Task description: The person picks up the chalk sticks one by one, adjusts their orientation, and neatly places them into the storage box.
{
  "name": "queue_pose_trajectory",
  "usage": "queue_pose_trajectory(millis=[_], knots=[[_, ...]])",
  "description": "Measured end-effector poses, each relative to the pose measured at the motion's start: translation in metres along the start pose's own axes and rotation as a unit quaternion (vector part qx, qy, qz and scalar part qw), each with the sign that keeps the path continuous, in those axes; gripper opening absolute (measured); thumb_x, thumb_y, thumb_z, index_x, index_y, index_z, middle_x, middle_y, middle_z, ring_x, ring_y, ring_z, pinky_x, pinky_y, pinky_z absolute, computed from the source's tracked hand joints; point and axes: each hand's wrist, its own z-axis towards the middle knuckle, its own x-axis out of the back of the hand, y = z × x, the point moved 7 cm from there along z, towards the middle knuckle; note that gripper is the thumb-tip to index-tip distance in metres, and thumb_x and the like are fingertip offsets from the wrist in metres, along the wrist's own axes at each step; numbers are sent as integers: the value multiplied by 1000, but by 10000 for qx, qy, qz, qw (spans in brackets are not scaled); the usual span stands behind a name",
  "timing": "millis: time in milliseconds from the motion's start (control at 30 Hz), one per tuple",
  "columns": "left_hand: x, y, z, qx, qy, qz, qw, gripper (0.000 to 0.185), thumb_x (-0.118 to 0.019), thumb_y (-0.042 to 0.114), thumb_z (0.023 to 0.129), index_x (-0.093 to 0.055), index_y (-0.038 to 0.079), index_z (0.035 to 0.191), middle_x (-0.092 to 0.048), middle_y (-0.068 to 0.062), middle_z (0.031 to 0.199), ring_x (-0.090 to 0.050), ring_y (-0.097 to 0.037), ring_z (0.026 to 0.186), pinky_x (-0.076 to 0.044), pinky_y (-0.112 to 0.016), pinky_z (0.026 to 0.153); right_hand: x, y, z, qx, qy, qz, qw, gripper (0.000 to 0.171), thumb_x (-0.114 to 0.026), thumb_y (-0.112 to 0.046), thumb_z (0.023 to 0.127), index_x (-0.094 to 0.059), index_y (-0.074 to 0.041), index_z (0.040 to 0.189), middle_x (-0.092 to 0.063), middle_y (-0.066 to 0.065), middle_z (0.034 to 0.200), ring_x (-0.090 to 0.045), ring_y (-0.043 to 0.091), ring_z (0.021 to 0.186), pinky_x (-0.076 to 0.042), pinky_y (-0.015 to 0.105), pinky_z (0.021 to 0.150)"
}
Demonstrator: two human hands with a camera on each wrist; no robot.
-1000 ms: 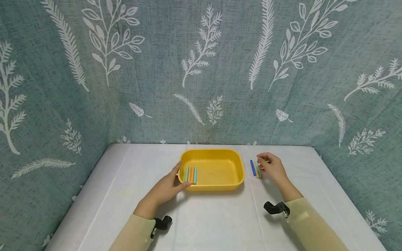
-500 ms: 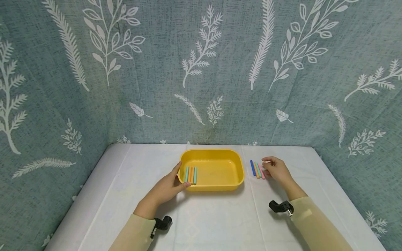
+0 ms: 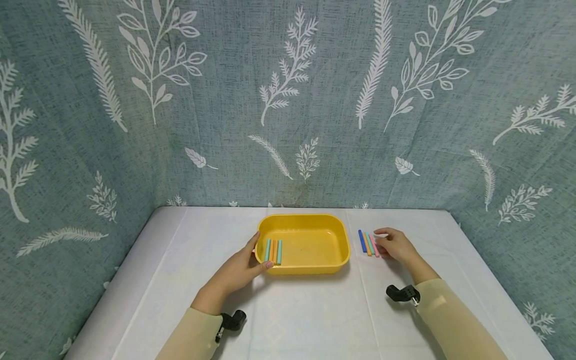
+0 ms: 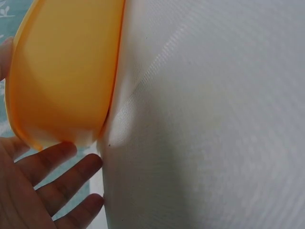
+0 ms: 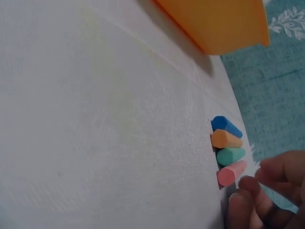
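My left hand holds the left end of a yellow plastic tray, thumb over the near rim. In the left wrist view the other fingers of that hand spread by the tray's end wall. Inside the tray, several light green and orange chalks lie side by side at the left. To the tray's right, a blue chalk, an orange chalk, a green chalk and a pink chalk lie in a row. My right hand, fingers bent, is beside the pink chalk, holding nothing visible.
A white cloth covers the table. Behind it and at both sides hangs a green fabric with white leaf prints. Each wrist carries a small black camera, the left camera near the table's front and the right camera opposite.
My right hand has moved right and slightly nearer, off the chalks, uncovering the green and pink ones. The left hand and the tray have stayed in place.
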Motion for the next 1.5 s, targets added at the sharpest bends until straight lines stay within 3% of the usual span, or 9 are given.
queue_pose_trajectory(millis=[367,567,900,1133,1367,1500], knots=[[0,0,0,-25,17,-12,10000,101,-66,61,89,-12,18,163,-53,-16,145,-54,-31,129,-36,-54,110,-10,-9,4,61,-600,-881,9943,43,-54,-12,103,-49,-2,144,-58,10,86,-51,14,57,-47,28,53],[-1,0,-1,-15,32,13,10000,102,-65,64,88,-12,18,163,-57,-15,140,-58,-29,124,-40,-53,107,-12,-10,3,108,-715,-1196,9902,46,-53,-11,101,-48,-2,146,-57,11,86,-53,15,60,-49,29,55],[-2,0,0,69,28,29,10000,100,-66,62,89,-12,19,163,-58,-13,138,-58,-27,123,-40,-53,107,-12,-12,1,226,-717,-1357,9879,49,-53,-9,99,-46,1,146,-61,8,76,-51,15,57,-47,30,54],[-1,0,0,78,35,-11,10000,101,-66,62,89,-12,20,163,-56,-14,142,-56,-29,126,-38,-55,109,-8,-16,0,225,-691,-1550,9852,54,-59,-7,91,-49,1,143,-59,9,84,-51,15,58,-46,29,55],[-1,-1,0,72,39,-28,10000,99,-66,60,90,-12,20,163,-58,-13,139,-58,-27,123,-40,-53,107,-5,-21,0,372,-554,-2134,9747,54,-63,-8,84,-54,2,137,-62,11,92,-53,17,61,-45,31,58],[-1,-1,0,51,44,-23,10000,99,-67,59,90,-12,19,163,-55,-14,143,-57,-28,125,-39,-53,108,-6,-22,0,343,-494,-2312,9710,51,-63,-8,85,-55,1,136,-62,8,85,-53,17,60,-44,31,56]])
